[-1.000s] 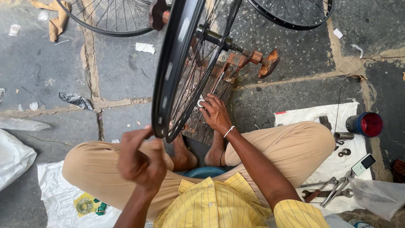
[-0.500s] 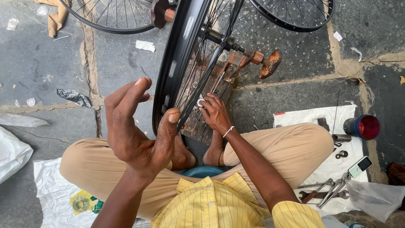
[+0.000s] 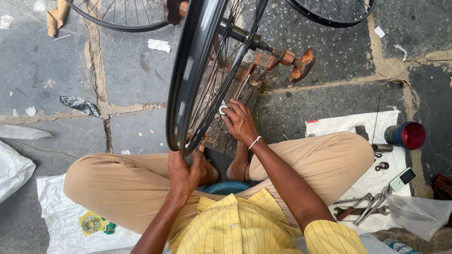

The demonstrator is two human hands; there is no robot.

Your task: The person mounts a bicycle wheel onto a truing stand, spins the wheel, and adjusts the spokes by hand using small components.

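By my left knee, near the lower edge of the white sheet, lies a small flat yellow and green packet. On the white cloth to my right, near its right edge, rests a small white device with a dark screen, and a clear plastic bag lies crumpled at that cloth's lower right corner.
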